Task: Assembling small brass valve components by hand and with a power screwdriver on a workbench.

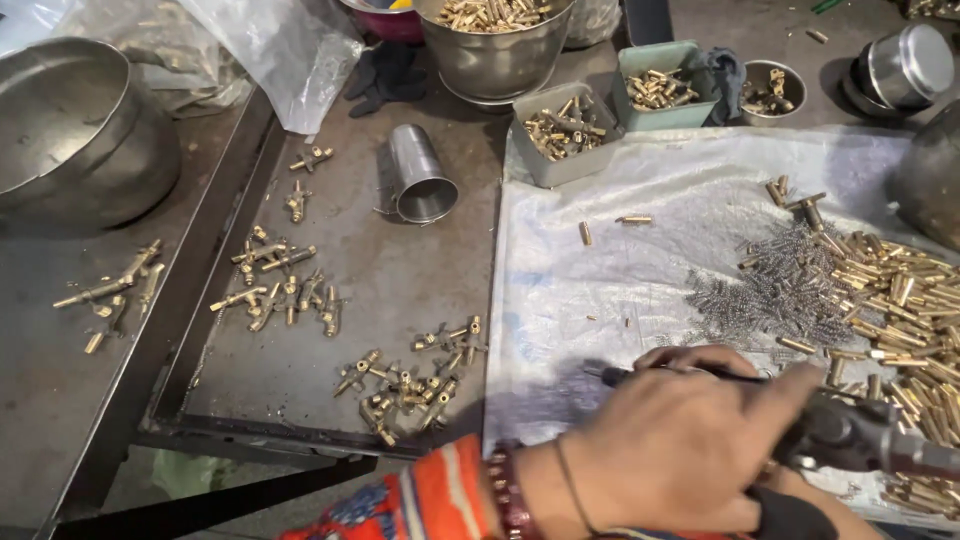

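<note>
My left hand point(680, 440) reaches in from the bottom edge, with an orange patterned sleeve point(430, 495) and a beaded bracelet at the wrist. Its fingers are curled around the end of a dark hand-held tool point(860, 440) that points right. A thin black rod or cable point(620, 376) runs under the fingertips. The hand hovers over a white plastic sheet point(600, 290), next to a heap of small brass pins point(910, 290) and a tangle of small steel springs point(790, 285). My right hand is not visible; only a dark patch point(790, 512) shows below the left hand.
Brass valve-like fittings lie in clusters point(410, 380) point(280, 285) on a dark metal tray point(350, 250), with more point(110, 295) on its left. A steel cup point(420, 175) lies tipped over. Bins of brass parts point(565, 130) point(660, 88), a steel bucket point(495, 40) and a large steel bowl point(70, 130) stand behind.
</note>
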